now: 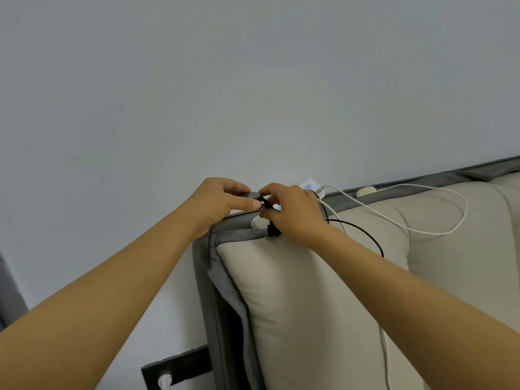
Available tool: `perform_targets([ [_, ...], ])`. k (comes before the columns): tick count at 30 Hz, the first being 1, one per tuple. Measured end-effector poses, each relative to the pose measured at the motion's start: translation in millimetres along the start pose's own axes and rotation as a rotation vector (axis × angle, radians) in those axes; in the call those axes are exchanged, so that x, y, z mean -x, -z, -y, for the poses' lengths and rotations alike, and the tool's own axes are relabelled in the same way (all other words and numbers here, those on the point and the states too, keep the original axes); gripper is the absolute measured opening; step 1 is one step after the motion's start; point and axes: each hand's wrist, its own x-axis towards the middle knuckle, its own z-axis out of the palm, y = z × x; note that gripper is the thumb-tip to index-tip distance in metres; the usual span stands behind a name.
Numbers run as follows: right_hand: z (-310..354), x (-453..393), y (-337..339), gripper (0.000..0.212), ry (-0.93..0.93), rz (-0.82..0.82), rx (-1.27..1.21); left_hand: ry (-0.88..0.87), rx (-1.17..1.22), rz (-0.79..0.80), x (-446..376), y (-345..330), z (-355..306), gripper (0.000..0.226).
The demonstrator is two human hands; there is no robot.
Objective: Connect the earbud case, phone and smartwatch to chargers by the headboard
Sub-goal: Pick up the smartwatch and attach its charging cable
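We work at the top rail of the headboard, the landmark here. Our left hand pinches a small dark device, probably the smartwatch, just above the rail's corner, steadying it so the connector can meet it. Our right hand is closed beside it, fingertips gripping the end of a black cable that loops down over the headboard's cushion; the contact itself is hidden. A white power strip sits on the rail just beyond our right hand, with a white cable draped from it across the cushion. We see neither phone nor earbud case.
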Motion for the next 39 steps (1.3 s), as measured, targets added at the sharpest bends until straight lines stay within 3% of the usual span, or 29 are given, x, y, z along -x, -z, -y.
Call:
perform_targets([
  [12, 1, 0, -7, 0.036, 0.034, 0.026, 0.209, 0.018, -0.032, 0.099, -16, 11, 21, 0.043],
  [26, -8, 2, -15, 0.023, 0.082, -0.018, 0.366, 0.083, 0.011, 0.148, -26, -1, 54, 0.035],
  [31, -5, 8, -7, 0.028, 0.107, -0.048, 0.351, 0.076, -0.084, 0.119, -31, -9, 57, 0.033],
  [39, 1, 22, 29, 0.027, 0.124, -0.227, 0.169, 0.003, -0.200, 0.077, -28, -19, 63, 0.042],
])
